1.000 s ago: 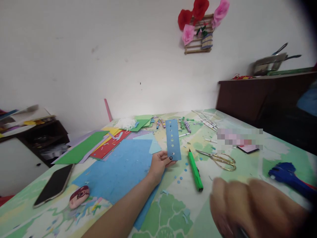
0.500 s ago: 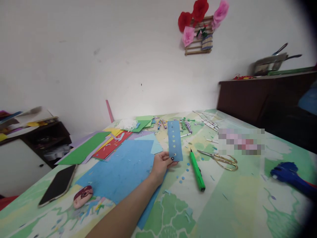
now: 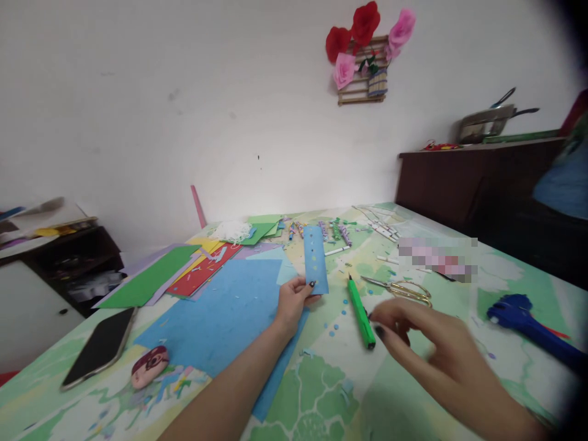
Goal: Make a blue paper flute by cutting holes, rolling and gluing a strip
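Note:
My left hand (image 3: 291, 302) pinches the near end of a narrow blue paper strip (image 3: 315, 257) with a row of punched holes, holding it just above the table. My right hand (image 3: 429, 346) hovers low at the right, fingers spread and empty, its fingertips close to the near end of a green pen-like tool (image 3: 360, 312) that lies on the table. Gold-handled scissors (image 3: 403, 290) lie just beyond the right hand. Small blue paper dots (image 3: 337, 318) are scattered between the two hands.
A large blue sheet (image 3: 220, 315) lies under my left forearm, with green, red and yellow sheets (image 3: 179, 272) behind it. A black phone (image 3: 98, 346) and a small pink figure (image 3: 147, 366) sit at the left. A blue tool (image 3: 528, 321) lies at the right; rolled paper bits (image 3: 331, 231) lie at the back.
My right hand, out of view half a second ago, has come back in from the lower right and reaches toward the green tool. The left hand keeps holding the strip.

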Demonstrator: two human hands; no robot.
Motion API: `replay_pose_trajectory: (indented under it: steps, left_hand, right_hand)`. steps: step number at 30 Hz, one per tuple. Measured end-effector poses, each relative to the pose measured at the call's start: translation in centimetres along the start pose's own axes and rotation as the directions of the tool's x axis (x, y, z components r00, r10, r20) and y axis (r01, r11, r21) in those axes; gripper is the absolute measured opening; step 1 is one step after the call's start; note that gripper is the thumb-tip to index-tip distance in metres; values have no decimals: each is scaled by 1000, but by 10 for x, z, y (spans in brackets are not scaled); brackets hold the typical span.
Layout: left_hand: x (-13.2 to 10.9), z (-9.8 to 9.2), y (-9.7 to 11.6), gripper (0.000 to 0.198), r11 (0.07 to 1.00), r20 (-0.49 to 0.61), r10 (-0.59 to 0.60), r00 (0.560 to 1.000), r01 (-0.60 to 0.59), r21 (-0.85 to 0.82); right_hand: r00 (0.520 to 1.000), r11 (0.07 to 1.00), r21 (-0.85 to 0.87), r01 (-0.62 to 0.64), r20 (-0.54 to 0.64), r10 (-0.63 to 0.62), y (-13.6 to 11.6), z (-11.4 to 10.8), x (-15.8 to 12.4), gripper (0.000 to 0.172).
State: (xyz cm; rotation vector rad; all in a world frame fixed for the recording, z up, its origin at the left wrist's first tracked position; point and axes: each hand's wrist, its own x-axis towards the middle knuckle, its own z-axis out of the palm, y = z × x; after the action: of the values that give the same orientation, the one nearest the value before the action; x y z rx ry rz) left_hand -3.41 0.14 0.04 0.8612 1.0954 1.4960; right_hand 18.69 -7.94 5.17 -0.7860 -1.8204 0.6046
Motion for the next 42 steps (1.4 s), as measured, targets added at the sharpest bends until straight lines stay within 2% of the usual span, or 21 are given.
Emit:
replay_pose_trajectory:
  steps: [1, 2, 3, 5, 8, 10, 13, 18, 22, 26, 29, 32, 34, 35, 37, 39, 42]
  left_hand:
    - [0, 0, 1, 21, 1000, -6, 11, 1000, -11, 6]
    - [1, -1, 1, 22, 1000, -11, 18, 1000, -18, 10]
    - [1, -1, 2, 23, 1000, -18, 25, 1000, -25, 12]
    - [1, -2, 3, 26, 999, -25, 43, 999, -43, 15]
    - [2, -5, 6, 31, 997, -40, 72, 997, -71, 20]
    - [2, -7, 8, 32, 997, -51, 82, 995, -81, 19]
    - [5, -10, 10, 32, 995, -81, 95, 992, -93, 29]
    - [10, -13, 12, 34, 993, -128, 119, 985, -116, 33]
    - [12, -15, 11, 36, 993, -132, 111, 985, -105, 49]
    - [14, -16, 9, 35, 995, -137, 94, 986, -87, 56]
    - [15, -16, 8, 34, 995, -135, 91, 987, -84, 51]
    - [15, -17, 8, 33, 995, -128, 96, 987, -91, 48]
    - [15, -17, 8, 32, 994, -125, 104, 987, -99, 44]
    - [14, -16, 8, 32, 994, -126, 105, 986, -101, 41]
    - [13, -15, 8, 31, 994, -124, 106, 987, -102, 40]
    - [12, -15, 9, 30, 994, -110, 106, 988, -102, 47]
    - [10, -15, 10, 33, 991, -81, 120, 989, -115, 63]
  right_hand:
    - [995, 970, -233, -65, 54, 80, 11, 4, 11, 17]
    - [981, 895, -431, -117, 93, 173, 23, 9, 20, 22]
    - [956, 809, -566, -159, 116, 269, 35, 13, 28, 26]
    - [900, 693, -693, -196, 153, 408, 57, 22, 39, 34]
    - [836, 643, -739, -200, 214, 506, 76, 31, 50, 31]
    - [820, 640, -742, -201, 230, 524, 80, 31, 60, 26]
    - [839, 602, -775, -192, 189, 511, 84, 22, 83, 25]
    - [868, 471, -845, -252, 17, 496, 107, -6, 116, 31]
    - [861, 371, -884, -283, -64, 504, 129, -14, 118, 33]
    - [868, 336, -903, -266, -73, 490, 131, -11, 109, 33]
    - [916, 368, -911, -185, -24, 401, 118, -6, 99, 31]
    - [954, 545, -837, -39, 131, 270, 104, 8, 79, 32]
    - [931, 676, -735, 49, 279, 236, 99, 23, 60, 37]
    - [915, 700, -709, 90, 336, 222, 98, 32, 50, 43]
    - [915, 695, -716, 65, 321, 245, 94, 52, 33, 59]
    - [911, 749, -663, 24, 323, 258, 84, 71, 22, 65]
    - [858, 896, -438, 70, 484, 170, 59, 92, 17, 68]
